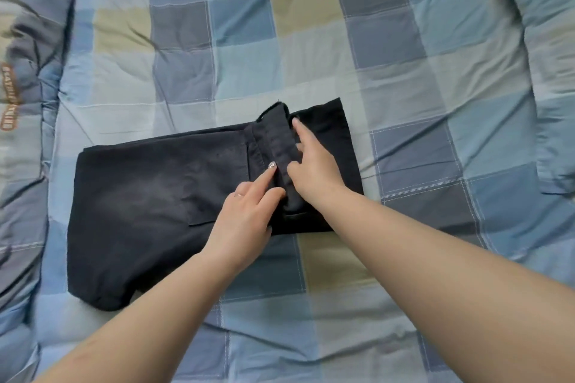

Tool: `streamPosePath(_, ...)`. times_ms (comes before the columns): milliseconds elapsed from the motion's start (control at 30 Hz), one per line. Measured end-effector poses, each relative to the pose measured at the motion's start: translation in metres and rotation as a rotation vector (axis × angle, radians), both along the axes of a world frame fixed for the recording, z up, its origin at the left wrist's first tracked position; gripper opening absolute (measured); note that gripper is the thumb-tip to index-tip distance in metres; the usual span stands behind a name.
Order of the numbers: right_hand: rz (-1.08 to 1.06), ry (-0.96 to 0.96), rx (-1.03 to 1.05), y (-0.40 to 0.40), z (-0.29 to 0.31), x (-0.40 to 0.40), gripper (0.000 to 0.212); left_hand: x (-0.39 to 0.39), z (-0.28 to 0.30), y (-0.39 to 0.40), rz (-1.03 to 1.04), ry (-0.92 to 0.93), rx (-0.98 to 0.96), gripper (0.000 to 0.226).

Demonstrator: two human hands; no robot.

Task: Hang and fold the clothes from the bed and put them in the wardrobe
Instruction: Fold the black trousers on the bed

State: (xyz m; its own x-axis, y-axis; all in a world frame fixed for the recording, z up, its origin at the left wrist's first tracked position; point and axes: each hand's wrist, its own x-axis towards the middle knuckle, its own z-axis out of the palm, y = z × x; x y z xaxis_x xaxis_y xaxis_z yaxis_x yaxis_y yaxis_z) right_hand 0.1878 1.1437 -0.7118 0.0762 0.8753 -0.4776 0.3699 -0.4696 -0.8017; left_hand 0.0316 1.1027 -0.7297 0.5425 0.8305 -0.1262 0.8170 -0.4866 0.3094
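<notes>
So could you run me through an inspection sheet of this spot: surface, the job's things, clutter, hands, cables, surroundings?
Surface: bed with a blue, grey and tan checked sheet, wrinkled.
Job's things: black trousers lying partly folded, a narrow band raised at the right end.
Clutter: nothing seen.
Hands: left hand rests on the trousers, forefinger extended; right hand pinches the raised band.
Cables: nothing seen.
Surroundings: bunched duvet along the left edge, more bedding at right; no wardrobe in view.

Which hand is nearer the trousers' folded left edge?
Left. The left hand rests mid-trousers, finger on the waistband; the right hand grips that waistband further right, away from the edge.
</notes>
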Motion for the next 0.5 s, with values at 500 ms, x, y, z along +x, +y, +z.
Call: streamPosePath(500,-0.400,-0.084,-0.232,-0.038,-0.081,0.090,0.041,0.025,-0.061,-0.032,0.001,0.103,-0.040,0.102)
